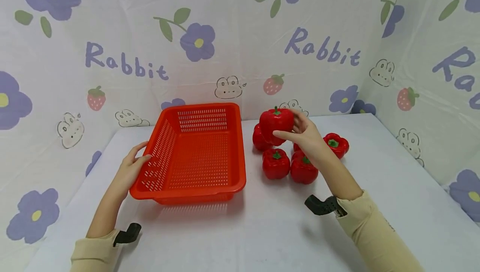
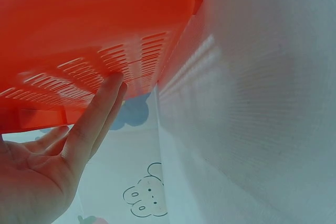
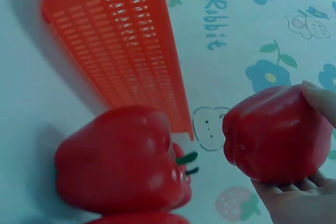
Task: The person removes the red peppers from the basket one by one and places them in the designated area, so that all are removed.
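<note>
My right hand [image 1: 305, 132] holds a red bell pepper [image 1: 276, 124] with a green stem, lifted above the other peppers. In the right wrist view, the thumb and fingers grip this held pepper [image 3: 278, 135] from opposite sides. A red plastic basket [image 1: 198, 155] with slotted walls stands left of the peppers, nothing inside it. My left hand [image 1: 131, 168] is at its left rim, thumb over the edge. The left wrist view shows those fingers [image 2: 94, 119] reaching along the basket's outer wall [image 2: 89, 30].
Several more red bell peppers [image 1: 276, 164] are grouped on the white table [image 1: 270, 230] right of the basket, some partly hidden by my right hand. One pepper [image 1: 336, 145] lies farther right. A patterned cloth wall [image 1: 240, 55] rises behind the table.
</note>
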`<state>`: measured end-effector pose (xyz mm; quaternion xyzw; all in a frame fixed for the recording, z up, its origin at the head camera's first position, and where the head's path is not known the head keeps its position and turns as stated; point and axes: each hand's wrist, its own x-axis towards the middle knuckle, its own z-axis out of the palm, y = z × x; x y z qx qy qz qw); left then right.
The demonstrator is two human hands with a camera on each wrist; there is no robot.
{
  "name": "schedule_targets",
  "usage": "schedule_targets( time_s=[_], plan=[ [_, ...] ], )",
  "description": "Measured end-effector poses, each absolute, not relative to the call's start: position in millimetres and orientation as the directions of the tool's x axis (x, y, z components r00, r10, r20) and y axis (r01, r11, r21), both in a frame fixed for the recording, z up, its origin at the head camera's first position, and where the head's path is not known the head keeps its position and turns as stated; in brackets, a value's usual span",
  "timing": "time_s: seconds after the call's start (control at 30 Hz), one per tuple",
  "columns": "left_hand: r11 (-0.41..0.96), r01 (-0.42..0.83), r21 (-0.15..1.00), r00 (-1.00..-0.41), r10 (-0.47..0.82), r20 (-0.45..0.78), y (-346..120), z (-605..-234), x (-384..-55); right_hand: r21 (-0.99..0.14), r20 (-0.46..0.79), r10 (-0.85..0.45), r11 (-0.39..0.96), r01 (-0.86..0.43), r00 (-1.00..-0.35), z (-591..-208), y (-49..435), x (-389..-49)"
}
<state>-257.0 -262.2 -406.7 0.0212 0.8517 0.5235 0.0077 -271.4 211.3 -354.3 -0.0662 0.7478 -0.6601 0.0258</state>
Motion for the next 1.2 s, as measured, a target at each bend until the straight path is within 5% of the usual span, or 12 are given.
schedule_targets(
  time_s=[0.77, 1.2],
  plan=[
    [0.459, 0.039, 0.888, -0.999, 0.051, 0.018, -261, -404, -253, -0.991, 0.124, 0.0, 0.049, -0.124, -0.992, -402, 324, -204],
    [0.459, 0.036, 0.888, -0.999, 0.041, 0.019, -260, -405, -252, -0.979, 0.04, 0.049, 0.2, -0.03, -0.998, -444, 346, -194]
  ],
)
